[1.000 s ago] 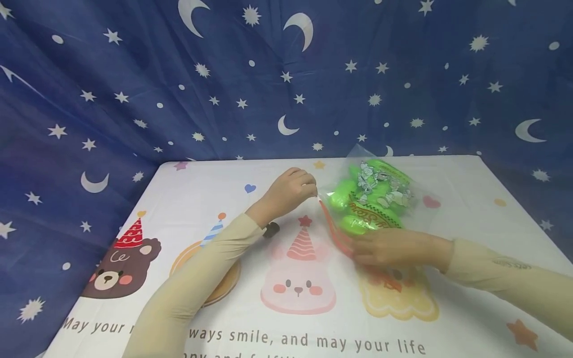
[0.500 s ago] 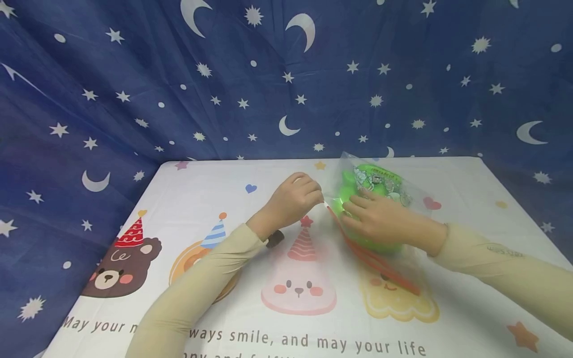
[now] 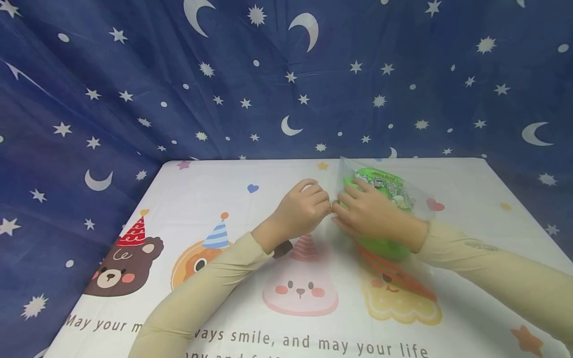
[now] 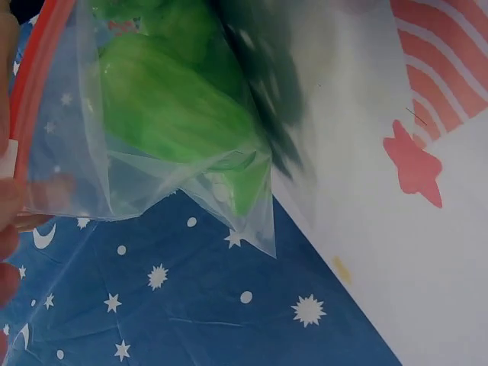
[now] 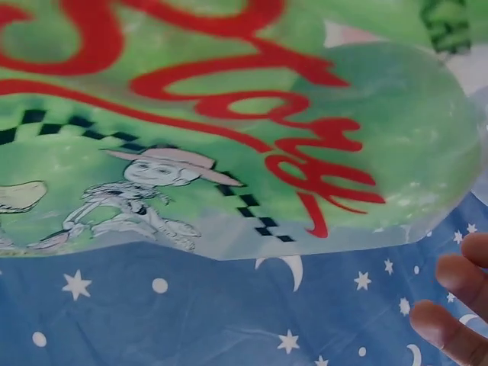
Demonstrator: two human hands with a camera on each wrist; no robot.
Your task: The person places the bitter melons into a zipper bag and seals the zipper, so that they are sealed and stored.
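Observation:
A clear zip bag (image 3: pixel 425 214) with a red zip strip (image 4: pixel 36 84) holds bright green, rounded contents. Red "Story" lettering (image 5: pixel 263 99) and cartoon figures are printed on it. My left hand (image 3: pixel 302 209) pinches the bag's corner at the end of the strip, where a small white tab (image 4: pixel 9 160) shows beside the fingers. My right hand (image 3: pixel 373 211) lies across the front of the bag, thumb and forefinger pinching at the same corner, their tips meeting the left fingers. Its other fingers (image 5: pixel 450 328) are spread and loosely bent. The hand hides much of the green contents.
The white tablecloth (image 3: pixel 358 328) carries printed animals, party hats and writing. Behind and to the left hangs a dark blue curtain (image 3: pixel 250 84) with moons and stars. A small dark object (image 3: pixel 283 248) shows under my left wrist.
My right hand has left the lower part of the red strip and moved up and left over the bag to meet my left hand. The left hand has shifted slightly right, still gripping the corner.

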